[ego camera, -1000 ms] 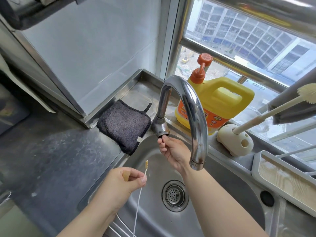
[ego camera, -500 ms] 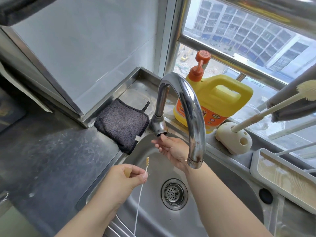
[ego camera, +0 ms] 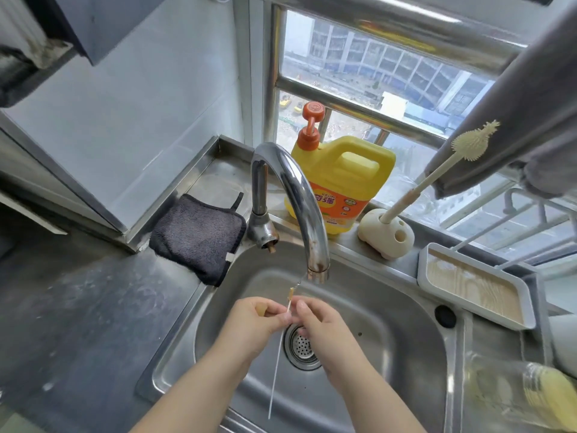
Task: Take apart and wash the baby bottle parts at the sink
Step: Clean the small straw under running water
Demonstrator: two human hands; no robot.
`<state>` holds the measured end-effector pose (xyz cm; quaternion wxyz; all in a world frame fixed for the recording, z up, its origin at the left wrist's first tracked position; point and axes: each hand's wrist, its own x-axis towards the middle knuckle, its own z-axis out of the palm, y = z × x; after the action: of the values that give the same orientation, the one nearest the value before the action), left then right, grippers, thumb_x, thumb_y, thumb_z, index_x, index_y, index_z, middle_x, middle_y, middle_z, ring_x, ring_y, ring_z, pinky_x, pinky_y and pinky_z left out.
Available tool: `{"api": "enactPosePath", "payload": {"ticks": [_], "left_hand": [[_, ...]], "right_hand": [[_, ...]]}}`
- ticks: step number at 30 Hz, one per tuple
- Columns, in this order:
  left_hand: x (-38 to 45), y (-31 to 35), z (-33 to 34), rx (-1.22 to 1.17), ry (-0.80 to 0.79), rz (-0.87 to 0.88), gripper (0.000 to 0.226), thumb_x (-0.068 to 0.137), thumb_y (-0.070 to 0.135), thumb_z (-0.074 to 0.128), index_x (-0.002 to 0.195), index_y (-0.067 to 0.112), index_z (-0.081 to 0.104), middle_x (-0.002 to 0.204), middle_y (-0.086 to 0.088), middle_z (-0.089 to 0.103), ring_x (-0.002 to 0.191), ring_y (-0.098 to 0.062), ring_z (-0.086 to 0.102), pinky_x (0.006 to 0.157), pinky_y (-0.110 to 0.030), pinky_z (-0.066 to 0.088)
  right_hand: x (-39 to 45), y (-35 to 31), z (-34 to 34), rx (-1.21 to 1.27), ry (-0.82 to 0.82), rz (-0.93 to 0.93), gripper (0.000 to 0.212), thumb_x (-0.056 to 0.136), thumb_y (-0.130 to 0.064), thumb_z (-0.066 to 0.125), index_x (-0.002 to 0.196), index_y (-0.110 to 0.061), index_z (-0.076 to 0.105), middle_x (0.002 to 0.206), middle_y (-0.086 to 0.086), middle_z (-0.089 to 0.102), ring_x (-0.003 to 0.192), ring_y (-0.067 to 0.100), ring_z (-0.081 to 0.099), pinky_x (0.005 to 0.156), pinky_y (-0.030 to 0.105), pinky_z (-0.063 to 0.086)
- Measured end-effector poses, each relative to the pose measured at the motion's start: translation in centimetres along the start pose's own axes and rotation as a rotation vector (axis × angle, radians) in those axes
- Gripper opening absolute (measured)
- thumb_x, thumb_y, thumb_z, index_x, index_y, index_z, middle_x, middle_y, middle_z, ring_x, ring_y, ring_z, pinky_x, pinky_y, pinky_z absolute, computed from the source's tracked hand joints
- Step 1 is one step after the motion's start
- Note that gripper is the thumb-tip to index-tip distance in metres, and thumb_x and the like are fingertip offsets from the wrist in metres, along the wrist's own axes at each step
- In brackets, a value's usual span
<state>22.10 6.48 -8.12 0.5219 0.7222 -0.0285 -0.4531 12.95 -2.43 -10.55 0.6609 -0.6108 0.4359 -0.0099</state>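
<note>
Head view: left hand [ego camera: 249, 323] grip pinches thin straw [ego camera: 278, 354]; right hand [ego camera: 321, 326] grip pinches it too, under faucet [ego camera: 318, 270], mid-sink [ego camera: 406, 332].

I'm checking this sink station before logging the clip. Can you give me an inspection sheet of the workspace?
Surface: steel sink, drain strainer in place; thin stream falls from the tap.
Job's things: thin straw brush held under the tap; clear bottle lies at right.
Clutter: dark cloth, yellow detergent jug, bottle brush in its stand, tray.
Hands: left hand pinches the straw brush; right hand touches it.
Cables: nothing seen.
Surroundings: window behind, buildings outside.
</note>
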Motion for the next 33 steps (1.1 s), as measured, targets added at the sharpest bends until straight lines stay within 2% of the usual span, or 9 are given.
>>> {"api": "enactPosePath", "payload": {"ticks": [3, 7, 10, 12, 16, 18, 22, 28, 33], "left_hand": [[-0.4, 0.4, 0.5, 0.006, -0.045, 0.026, 0.008, 0.082, 0.000, 0.069, 0.075, 0.001, 0.066, 0.055, 0.004, 0.061, 0.042, 0.009, 0.052, 0.041, -0.004, 0.033], [-0.5, 0.5, 0.8, 0.033, -0.057, 0.041, 0.009, 0.084, -0.005, 0.066, 0.077, 0.001, 0.064, 0.063, -0.001, 0.062, 0.040, 0.008, 0.051, 0.041, -0.004, 0.033], [-0.9, 0.5, 0.8, 0.042, -0.066, 0.042, 0.006, 0.085, -0.003, 0.065, 0.080, 0.000, 0.064, 0.058, 0.003, 0.061, 0.037, 0.007, 0.049, 0.040, -0.004, 0.032], [-1.1, 0.5, 0.5, 0.076, -0.057, 0.048, 0.010, 0.087, 0.004, 0.065, 0.094, -0.002, 0.062, 0.068, 0.001, 0.059, 0.041, 0.006, 0.048, 0.042, -0.007, 0.034], [-0.7, -0.2, -0.3, 0.160, -0.012, 0.024, 0.023, 0.091, 0.024, 0.061, 0.107, 0.012, 0.049, 0.100, -0.003, 0.056, 0.077, -0.010, 0.047, 0.064, -0.026, 0.038], [-0.7, -0.2, -0.5, 0.144, -0.019, 0.007, 0.015, 0.098, 0.022, 0.049, 0.109, 0.012, 0.050, 0.098, -0.001, 0.059, 0.076, -0.011, 0.046, 0.063, -0.026, 0.037], [-0.9, -0.2, -1.1, 0.150, -0.035, 0.040, 0.021, 0.101, 0.012, 0.037, 0.104, 0.017, 0.057, 0.086, 0.003, 0.060, 0.071, -0.011, 0.046, 0.061, -0.022, 0.038], [-1.0, -0.4, -2.0, 0.112, -0.034, 0.070, 0.019, 0.099, 0.012, 0.047, 0.091, 0.021, 0.062, 0.077, 0.003, 0.061, 0.069, -0.010, 0.048, 0.061, -0.021, 0.039], [-0.8, -1.0, -1.7, 0.099, -0.098, 0.085, 0.018, 0.097, 0.010, 0.050, 0.086, 0.011, 0.064, 0.074, -0.001, 0.058, 0.065, -0.010, 0.051, 0.058, -0.017, 0.043]], "right_hand": [[-0.6, -0.4, 0.1, 0.077, 0.018, -0.002, 0.017, 0.097, -0.021, 0.052, 0.094, -0.026, 0.068, 0.088, -0.009, 0.072, 0.081, -0.001, 0.062, 0.072, 0.014, 0.043], [-1.1, -1.0, 0.1, 0.111, 0.072, -0.033, 0.019, 0.093, -0.011, 0.058, 0.084, -0.024, 0.069, 0.077, -0.011, 0.070, 0.068, -0.006, 0.061, 0.066, 0.010, 0.044], [-1.2, -1.1, 0.3, 0.102, 0.114, -0.042, 0.020, 0.091, -0.009, 0.059, 0.078, -0.020, 0.070, 0.079, -0.001, 0.072, 0.073, 0.006, 0.063, 0.074, 0.021, 0.049], [-1.2, -1.3, 0.2, 0.120, 0.124, -0.042, 0.021, 0.091, -0.007, 0.057, 0.077, -0.017, 0.070, 0.081, 0.004, 0.073, 0.076, 0.013, 0.064, 0.078, 0.031, 0.051], [-1.5, -2.0, 0.1, 0.247, 0.087, 0.006, 0.018, 0.095, -0.007, 0.053, 0.083, -0.011, 0.065, 0.063, 0.001, 0.065, 0.055, 0.010, 0.059, 0.056, 0.022, 0.049], [-1.6, -2.4, 0.3, 0.254, 0.082, 0.020, 0.017, 0.096, -0.007, 0.052, 0.085, -0.009, 0.065, 0.058, -0.001, 0.061, 0.047, 0.007, 0.053, 0.049, 0.020, 0.046], [-1.5, -3.1, 0.7, 0.246, 0.085, -0.009, 0.021, 0.097, -0.005, 0.048, 0.086, -0.010, 0.065, 0.059, -0.002, 0.057, 0.043, 0.003, 0.044, 0.044, 0.015, 0.037], [-1.4, -3.4, 0.7, 0.267, 0.086, -0.001, 0.017, 0.098, -0.007, 0.049, 0.093, -0.005, 0.065, 0.060, -0.004, 0.062, 0.045, 0.003, 0.044, 0.044, 0.015, 0.035], [-1.5, -3.4, 0.9, 0.281, 0.051, 0.013, 0.011, 0.097, -0.008, 0.051, 0.092, -0.006, 0.062, 0.071, 0.001, 0.071, 0.061, 0.009, 0.064, 0.062, 0.023, 0.053]]}}
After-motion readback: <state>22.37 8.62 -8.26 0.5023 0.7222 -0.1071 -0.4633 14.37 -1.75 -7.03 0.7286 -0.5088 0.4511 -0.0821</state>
